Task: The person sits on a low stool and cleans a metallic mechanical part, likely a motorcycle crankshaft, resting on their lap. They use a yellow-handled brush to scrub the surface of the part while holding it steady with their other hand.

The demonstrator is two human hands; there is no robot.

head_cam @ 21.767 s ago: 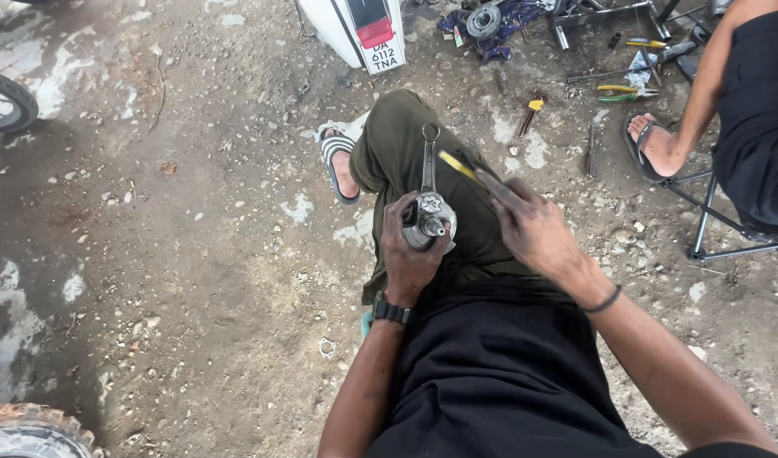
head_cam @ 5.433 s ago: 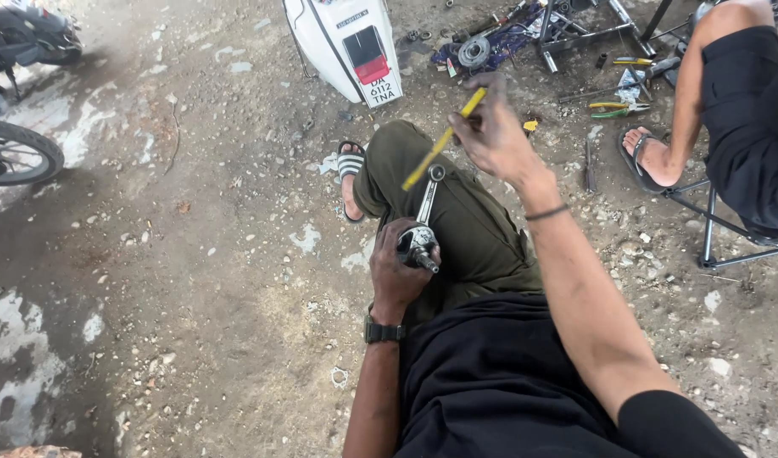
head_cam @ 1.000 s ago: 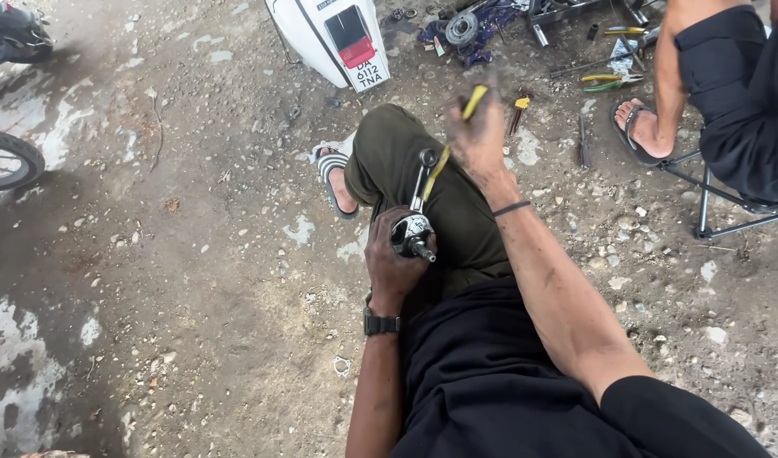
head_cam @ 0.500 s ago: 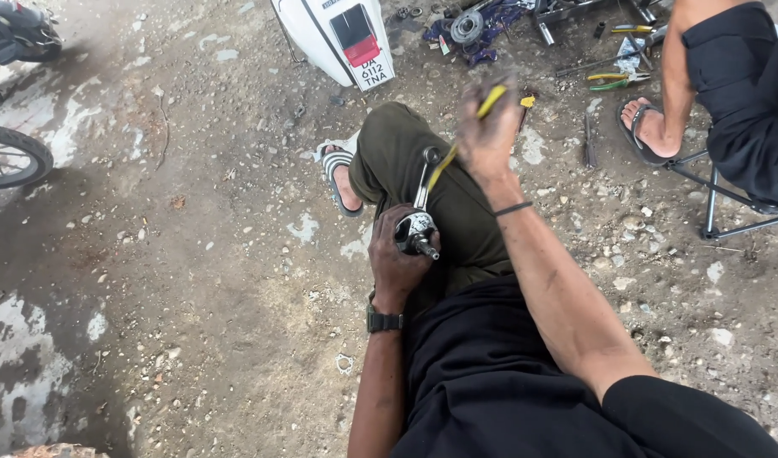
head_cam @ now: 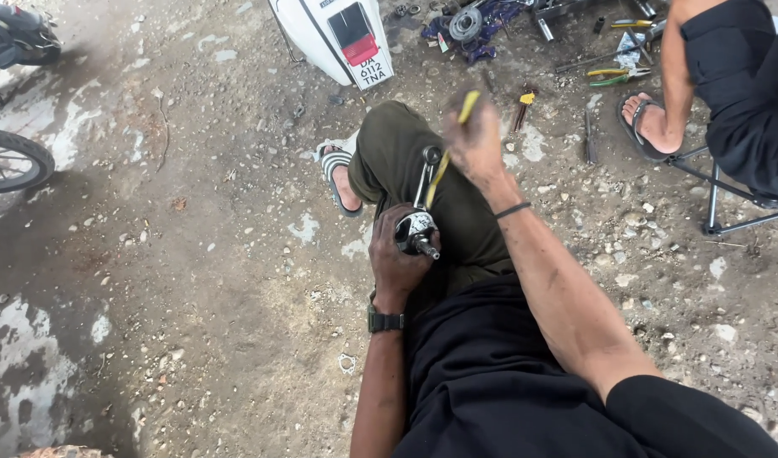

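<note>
While the left hand clamps the metal crank part at frame centre, the right hand, gripping a yellow-handled tool, should strike squarely.

You are gripping a crankshaft of bright, glossy metal with a smooth shaft end, while its connecting rod is looking like duller grey metal. The yellow tool is showing a matt finish. Your trousers are looking like matt olive cloth, and the ground is lying rough, gritty and stony
</note>
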